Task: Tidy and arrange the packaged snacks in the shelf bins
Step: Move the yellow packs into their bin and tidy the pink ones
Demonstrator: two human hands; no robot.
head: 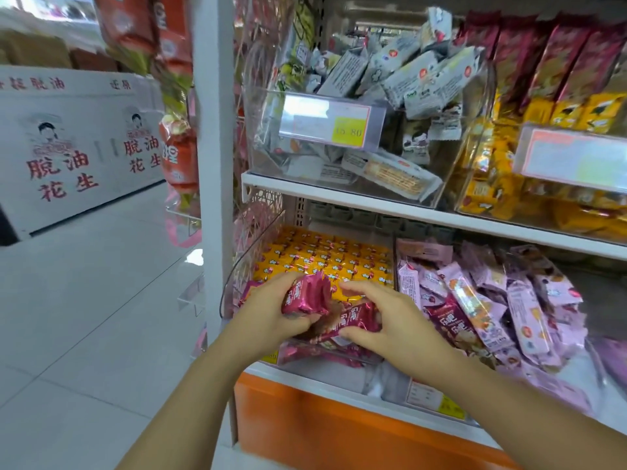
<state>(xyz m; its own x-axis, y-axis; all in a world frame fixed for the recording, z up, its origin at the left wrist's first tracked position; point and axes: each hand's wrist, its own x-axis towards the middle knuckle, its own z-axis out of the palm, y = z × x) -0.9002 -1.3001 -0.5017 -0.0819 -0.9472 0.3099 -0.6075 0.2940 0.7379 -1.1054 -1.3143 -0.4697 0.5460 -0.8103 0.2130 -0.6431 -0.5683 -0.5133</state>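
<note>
My left hand point(268, 308) grips a stack of magenta snack packets point(307, 296) over the lower-left clear bin point(251, 252). My right hand point(386, 320) pinches another magenta packet point(356, 322) just beside it, the two hands nearly touching. Behind them in that bin lie neat rows of yellow packets point(325, 259). More magenta packets point(315, 351) lie at the bin's front, under my hands.
The bin to the right holds a loose heap of pink packets point(502, 300). On the upper shelf point(339, 195) stand a bin of white and grey packets point(407, 79) and one with yellow boxes point(509, 184). A white post point(213, 130) and the tiled aisle floor point(84, 317) are at left.
</note>
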